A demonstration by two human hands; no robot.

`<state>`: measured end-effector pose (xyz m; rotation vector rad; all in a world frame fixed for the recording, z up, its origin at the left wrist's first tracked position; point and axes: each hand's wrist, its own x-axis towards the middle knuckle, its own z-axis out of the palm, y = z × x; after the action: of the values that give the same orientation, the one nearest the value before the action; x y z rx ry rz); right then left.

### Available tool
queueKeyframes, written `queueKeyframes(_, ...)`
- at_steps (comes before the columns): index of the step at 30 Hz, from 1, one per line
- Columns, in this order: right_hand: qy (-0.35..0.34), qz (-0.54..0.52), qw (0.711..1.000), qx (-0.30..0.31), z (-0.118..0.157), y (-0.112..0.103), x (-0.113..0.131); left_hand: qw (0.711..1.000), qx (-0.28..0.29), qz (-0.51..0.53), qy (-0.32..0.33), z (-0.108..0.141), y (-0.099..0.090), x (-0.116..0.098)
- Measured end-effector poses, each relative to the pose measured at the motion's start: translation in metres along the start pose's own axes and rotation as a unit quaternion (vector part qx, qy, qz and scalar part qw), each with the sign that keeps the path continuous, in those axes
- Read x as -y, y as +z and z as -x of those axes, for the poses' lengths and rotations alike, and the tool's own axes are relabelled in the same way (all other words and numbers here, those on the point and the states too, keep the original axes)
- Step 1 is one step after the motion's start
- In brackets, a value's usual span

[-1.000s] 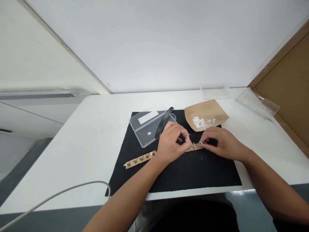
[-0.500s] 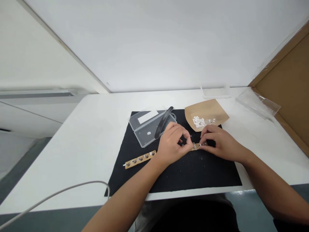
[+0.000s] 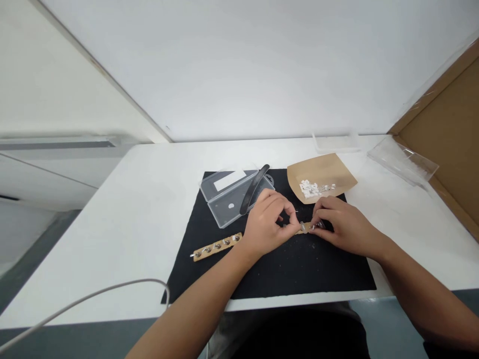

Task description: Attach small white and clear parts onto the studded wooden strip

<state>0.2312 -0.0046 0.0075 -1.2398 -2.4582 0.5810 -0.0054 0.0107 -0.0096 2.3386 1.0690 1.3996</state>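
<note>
A: Where's the slim, wood-coloured strip (image 3: 305, 228)?
B: On the black rectangular mat (image 3: 284, 271), partly beneath the left hand (image 3: 270, 219), closed in a pinch, probably steadying; contents hidden.
A: Right hand (image 3: 341, 222)?
B: Apparently pinching a tiny white piece (image 3: 312, 227), for fine control.

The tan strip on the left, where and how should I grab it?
Probably pinch the tan strip's long edges near its left end, coming from above and the left: metallic pieces line its top, and the left wrist crowds its right end.
</note>
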Motion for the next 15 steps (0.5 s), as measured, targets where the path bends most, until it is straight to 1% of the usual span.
queueKeyframes(4, 0.005, 0.001, 1.0, 0.002, 0.0013, -0.0012, 0.0016, 1.0, 0.003, -0.004, -0.003, 0.0, -0.0002, 0.0001)
queueKeyframes(9, 0.015, -0.008, 1.0, 0.019, 0.0024, -0.0011, 0.0018, 1.0, 0.009, -0.001, -0.002, 0.0002, 0.0001, 0.0004)
queueKeyframes(15, 0.011, -0.022, 1.0, 0.01, 0.003, 0.0004, 0.0, 1.0, 0.007, -0.005, 0.003, -0.0001, 0.0004, 0.0)
